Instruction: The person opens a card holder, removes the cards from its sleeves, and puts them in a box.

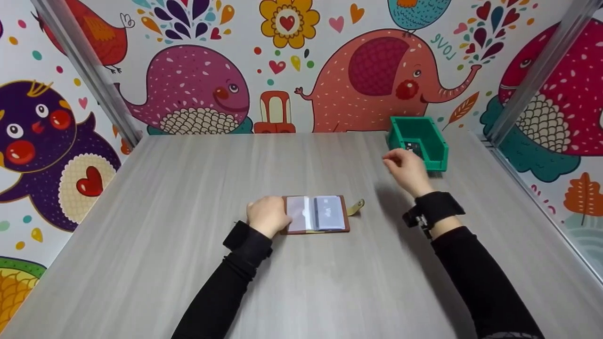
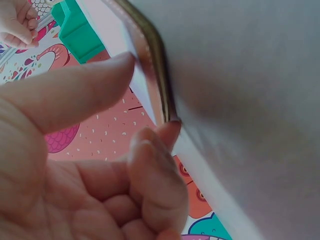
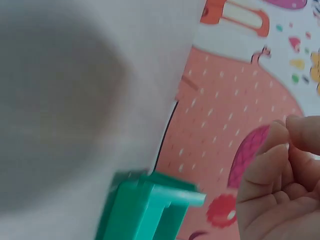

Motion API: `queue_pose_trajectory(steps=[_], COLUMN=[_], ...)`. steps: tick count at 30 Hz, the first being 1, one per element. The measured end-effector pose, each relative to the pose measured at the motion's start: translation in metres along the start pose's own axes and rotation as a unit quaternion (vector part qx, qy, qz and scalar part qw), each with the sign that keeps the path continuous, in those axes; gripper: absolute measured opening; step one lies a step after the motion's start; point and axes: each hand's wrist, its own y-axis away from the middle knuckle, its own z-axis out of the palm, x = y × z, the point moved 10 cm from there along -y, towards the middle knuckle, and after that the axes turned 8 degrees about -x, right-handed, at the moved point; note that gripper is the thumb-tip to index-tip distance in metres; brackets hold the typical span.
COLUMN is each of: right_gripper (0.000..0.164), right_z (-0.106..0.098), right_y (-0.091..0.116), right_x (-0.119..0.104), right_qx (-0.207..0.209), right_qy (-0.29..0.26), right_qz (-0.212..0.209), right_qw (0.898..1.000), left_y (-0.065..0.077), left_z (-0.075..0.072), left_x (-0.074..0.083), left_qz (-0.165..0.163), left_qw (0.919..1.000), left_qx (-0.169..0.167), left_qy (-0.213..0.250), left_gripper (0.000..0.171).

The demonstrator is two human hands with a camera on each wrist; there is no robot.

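Observation:
An open brown card holder (image 1: 347, 220) with clear sleeves lies on the table, a pale card (image 1: 330, 213) showing in its right sleeve. Its snap strap (image 1: 358, 207) sticks out to the right. My left hand (image 1: 267, 215) pinches the holder's left edge; in the left wrist view the thumb (image 2: 100, 82) presses the inside while a finger is at the outer edge. My right hand (image 1: 406, 170) is raised over the table just in front of a green bin (image 1: 442, 165). Its thumb and index fingertips (image 3: 280, 132) meet, with nothing visible between them.
Inside the green bin lies a small dark item (image 1: 413, 148). The bin stands at the table's back right, near the printed back wall (image 1: 292, 70). Metal posts (image 1: 89, 70) rise at both back corners of the table (image 1: 188, 188).

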Motion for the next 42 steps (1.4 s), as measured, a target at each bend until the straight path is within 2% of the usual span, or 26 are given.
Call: queue_pose_trajectory(steps=[9,16,24,28,33,42], right_gripper=[0.013,0.011,0.011,0.009,0.008,0.01], right_z=[0.035,0.058,0.086,0.096,0.107,0.116], right_y=[0.007,0.015,0.02,0.021,0.02,0.019], right_x=[-0.036,-0.054,-0.062,-0.068,-0.069,-0.071], right_qx=[-0.032,-0.053,-0.116,-0.127,-0.14,-0.143], right_qy=[0.019,0.039,0.072,0.087,0.107,0.168], right_qz=[-0.054,-0.1,-0.093,-0.109,-0.107,-0.111], right_qw=[0.998,0.993,0.986,0.982,0.978,0.969], left_y=[0.0,-0.001,-0.001,-0.001,-0.002,-0.002], left_z=[0.001,0.002,0.002,0.002,0.002,0.002], left_x=[0.0,0.0,0.001,0.0,-0.001,0.0], left_qz=[0.0,-0.001,0.0,0.0,0.0,-0.001], left_qw=[1.0,1.0,0.9999,1.0,1.0,0.9999], left_qx=[-0.004,-0.006,-0.004,-0.004,-0.006,-0.006], left_qy=[-0.001,-0.008,-0.011,-0.006,-0.007,-0.008], left_gripper=[0.021,0.019,0.021,0.021,0.021,0.021])
